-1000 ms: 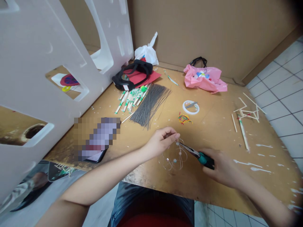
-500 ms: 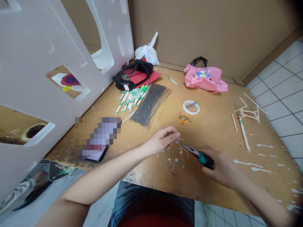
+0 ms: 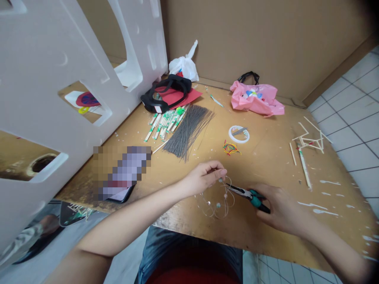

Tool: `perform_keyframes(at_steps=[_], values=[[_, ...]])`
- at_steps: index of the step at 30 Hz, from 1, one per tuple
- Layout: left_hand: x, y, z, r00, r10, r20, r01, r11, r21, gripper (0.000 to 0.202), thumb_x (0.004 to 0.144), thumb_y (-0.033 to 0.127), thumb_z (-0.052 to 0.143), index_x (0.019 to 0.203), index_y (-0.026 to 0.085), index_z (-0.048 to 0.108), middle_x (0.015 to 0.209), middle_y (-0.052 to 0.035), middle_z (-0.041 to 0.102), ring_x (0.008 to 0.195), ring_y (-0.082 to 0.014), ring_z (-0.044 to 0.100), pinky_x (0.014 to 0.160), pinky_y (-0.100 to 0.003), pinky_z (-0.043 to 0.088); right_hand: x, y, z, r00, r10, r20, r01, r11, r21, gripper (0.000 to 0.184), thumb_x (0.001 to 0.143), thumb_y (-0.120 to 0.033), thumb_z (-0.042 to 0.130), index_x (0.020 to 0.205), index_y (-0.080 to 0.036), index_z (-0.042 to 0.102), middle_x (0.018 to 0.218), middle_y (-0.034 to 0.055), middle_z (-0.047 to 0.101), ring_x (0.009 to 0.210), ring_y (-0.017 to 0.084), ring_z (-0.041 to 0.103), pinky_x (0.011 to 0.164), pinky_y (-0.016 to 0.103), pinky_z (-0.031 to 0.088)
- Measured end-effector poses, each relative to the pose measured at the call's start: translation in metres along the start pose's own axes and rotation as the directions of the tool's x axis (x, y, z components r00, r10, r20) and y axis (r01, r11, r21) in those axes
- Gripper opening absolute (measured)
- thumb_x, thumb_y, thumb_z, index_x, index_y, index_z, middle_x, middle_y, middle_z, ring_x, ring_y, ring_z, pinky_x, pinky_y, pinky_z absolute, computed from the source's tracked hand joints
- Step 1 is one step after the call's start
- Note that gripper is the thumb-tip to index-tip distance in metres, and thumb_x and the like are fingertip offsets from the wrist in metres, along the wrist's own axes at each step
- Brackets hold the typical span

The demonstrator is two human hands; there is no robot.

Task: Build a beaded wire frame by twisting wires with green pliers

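The left hand (image 3: 204,179) pinches the top of a thin wire loop with small beads (image 3: 217,197), near the front middle of the desk (image 3: 266,165). Its fingers are squeezed together on the wire. The loops hang down from the fingers toward the near edge and rest on the desk. The right hand (image 3: 281,211) is wrapped tight around the teal handles of the pliers (image 3: 247,194). The pliers lie almost flat, long way left to right. The thin metal nose points left and a bit far, right at the wire just beside the left fingers. The handles point right and near, into the right hand. Farther back lie some colored rubber bands (image 3: 231,148), a white tape ring (image 3: 239,134) and a bunch of gray wires (image 3: 189,130). A pink bag (image 3: 256,98) sits at the far side.
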State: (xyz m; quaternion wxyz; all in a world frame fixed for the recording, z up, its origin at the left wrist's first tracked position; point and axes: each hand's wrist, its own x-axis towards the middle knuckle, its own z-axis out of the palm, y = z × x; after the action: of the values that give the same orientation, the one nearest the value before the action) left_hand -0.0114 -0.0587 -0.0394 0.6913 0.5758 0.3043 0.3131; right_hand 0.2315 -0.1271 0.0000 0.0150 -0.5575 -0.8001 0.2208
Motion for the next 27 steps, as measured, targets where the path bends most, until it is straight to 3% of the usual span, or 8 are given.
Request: perform_keyframes(at_steps=[8,18,27], values=[[-0.001,0.003,-0.001,0.995,0.01,0.097,-0.012,1.0,0.023,0.035,0.085,0.047,0.052,0.076,0.013,0.056,0.051,0.0072,0.038,0.044,-0.0042,0.031,0.044,-0.019,0.023,0.006,0.003,-0.001,0.994,-0.048,0.099,0.039,0.995,0.087,0.039,0.062,-0.013,0.053,0.099,-0.021,0.063,0.086,0.0029,0.066,0.068,0.016,0.058,0.061,0.025,0.042],[-0.001,-0.006,0.002,0.997,0.074,0.023,-0.077,0.986,0.148,0.037,0.091,0.046,0.041,0.08,0.013,0.055,0.068,-0.0002,0.056,0.049,-0.0049,0.038,0.049,-0.019,0.03,0.005,-0.001,0.0,0.995,-0.082,0.058,0.081,0.997,0.014,0.039,0.062,-0.011,0.055,0.1,-0.021,0.061,0.087,0.0044,0.066,0.075,0.018,0.06,0.066,0.027,0.043],[0.0,-0.002,0.001,0.994,0.107,-0.018,-0.099,0.962,0.253,0.035,0.091,0.043,0.041,0.077,0.014,0.056,0.064,0.0008,0.053,0.052,-0.0068,0.04,0.051,-0.02,0.031,-0.001,-0.007,0.008,0.998,-0.04,-0.042,0.033,0.988,-0.15,0.039,0.064,-0.016,0.051,0.103,-0.02,0.057,0.091,0.0073,0.066,0.082,0.022,0.061,0.068,0.031,0.044]])
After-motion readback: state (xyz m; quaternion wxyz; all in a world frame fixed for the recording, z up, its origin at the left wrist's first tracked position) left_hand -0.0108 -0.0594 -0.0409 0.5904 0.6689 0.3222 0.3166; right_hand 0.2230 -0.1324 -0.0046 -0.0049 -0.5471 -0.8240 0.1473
